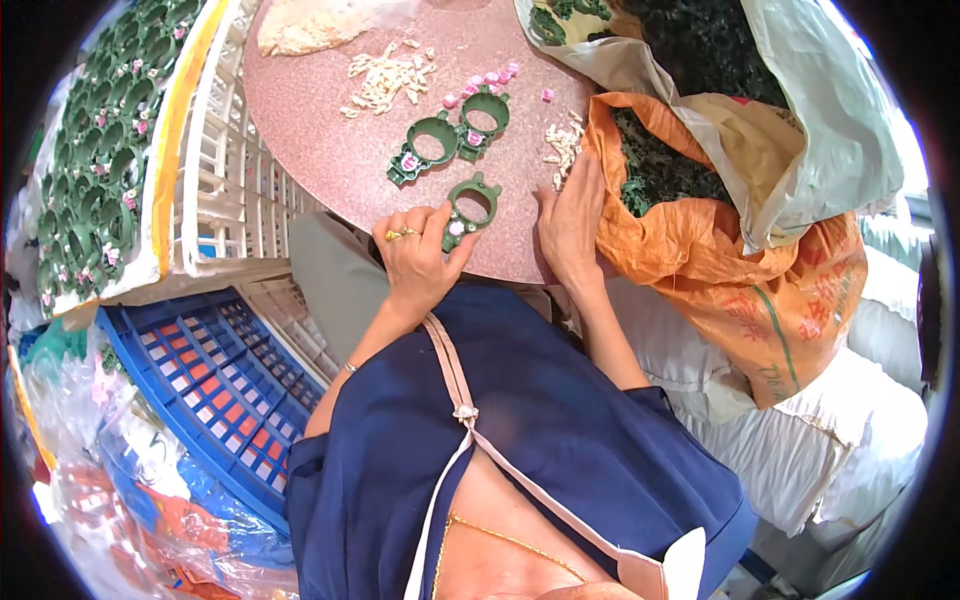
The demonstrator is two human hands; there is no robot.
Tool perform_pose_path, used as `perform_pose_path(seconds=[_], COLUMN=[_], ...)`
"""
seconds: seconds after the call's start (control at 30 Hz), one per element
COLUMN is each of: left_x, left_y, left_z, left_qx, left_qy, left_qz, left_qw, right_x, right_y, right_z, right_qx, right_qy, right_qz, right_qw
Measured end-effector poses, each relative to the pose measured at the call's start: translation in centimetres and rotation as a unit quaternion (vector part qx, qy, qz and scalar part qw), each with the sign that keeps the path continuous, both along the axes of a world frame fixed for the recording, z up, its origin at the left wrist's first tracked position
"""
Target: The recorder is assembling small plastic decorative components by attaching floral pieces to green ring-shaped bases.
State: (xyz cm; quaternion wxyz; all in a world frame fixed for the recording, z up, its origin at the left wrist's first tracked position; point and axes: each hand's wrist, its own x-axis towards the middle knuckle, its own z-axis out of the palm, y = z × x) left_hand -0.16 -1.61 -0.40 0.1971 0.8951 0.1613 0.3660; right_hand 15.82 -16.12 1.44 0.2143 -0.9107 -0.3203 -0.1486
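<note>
— Left hand?
— My left hand (418, 258) is at the near edge of the pink round bench (320, 110). Its fingers (462, 243) pinch a green plastic ring (470, 210) by its lower end, where a small pink piece sits. The ring lies tilted over the bench, just in front of me.

— Right hand?
— My right hand (570, 222) rests flat on the bench, fingers spread loosely, holding nothing. Fingertips near a small scatter of cream pieces (562, 142), beside the orange sack (700, 230) full of dark green parts.

— What else on the bench?
— Two more green rings (450, 140), joined side by side, farther out. Beyond them loose pink bits (490, 80) and a bigger heap of cream pieces (385, 78).

— To the left?
— White crate (230, 150), and past it a tray of finished green rings (100, 150). Blue crate (215, 370) lower down.
</note>
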Motion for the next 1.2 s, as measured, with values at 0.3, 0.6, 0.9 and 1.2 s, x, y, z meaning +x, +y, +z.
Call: perform_pose_path(seconds=[0.3, 0.6, 0.9, 1.2], left_x=[-0.1, 0.0, -0.2, -0.3], left_y=[-0.1, 0.3, 0.3, 0.4], left_z=[0.0, -0.1, -0.2, -0.2], left_qx=[-0.005, 0.002, -0.007, -0.006], left_qy=[0.000, -0.006, 0.002, 0.000], left_qz=[-0.004, -0.006, -0.013, -0.015], left_qw=[1.000, 1.000, 1.000, 1.000], right_x=[2.0, -2.6, 1.5, 5.2], right_y=[3.2, 1.2, 5.8, 7.4], right_z=[-0.5, 0.2, -0.4, -1.5], right_qx=[0.001, 0.007, -0.031, -0.039], right_qy=[0.057, 0.111, 0.051, 0.030], right_qz=[0.029, 0.019, 0.018, -0.061], right_qw=[0.998, 0.994, 0.998, 0.997])
